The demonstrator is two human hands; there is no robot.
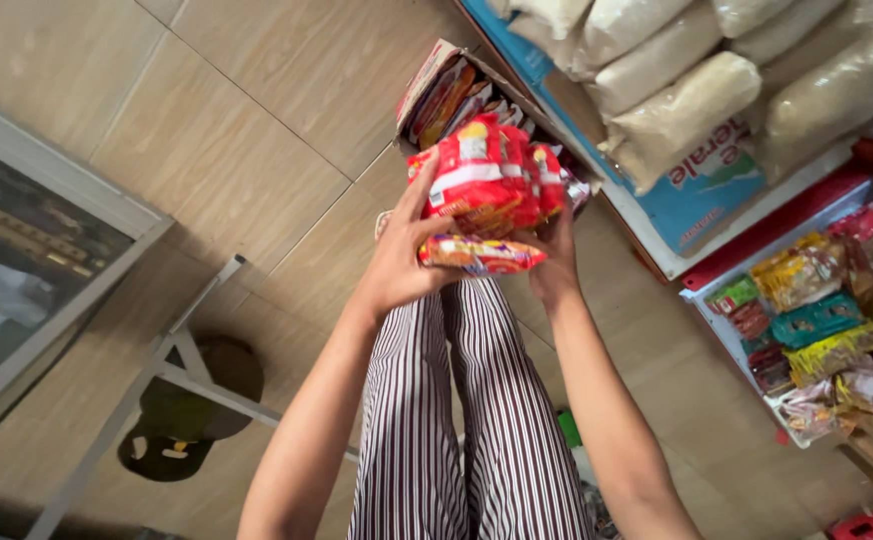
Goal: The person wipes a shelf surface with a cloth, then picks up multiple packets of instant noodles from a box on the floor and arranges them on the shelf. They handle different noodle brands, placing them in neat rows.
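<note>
Both my hands hold a stack of red snack packets (486,180) above my striped trousers. My left hand (401,255) grips the stack's left side, thumb up along the top packet. My right hand (554,262) supports the right side from below, mostly hidden behind the packets. A separate orange-red packet (481,253) lies flat under the stack between my hands. Just beyond the stack stands an open cardboard box (431,80) with several more packets upright inside.
White sacks of grain (686,100) are piled on a blue-lined platform at the upper right. A tray of mixed colourful snack packets (826,320) sits at the right. A white metal frame (171,365) and a dark cap (191,415) lie on the tiled floor at left, beside a glass-fronted cabinet (26,260).
</note>
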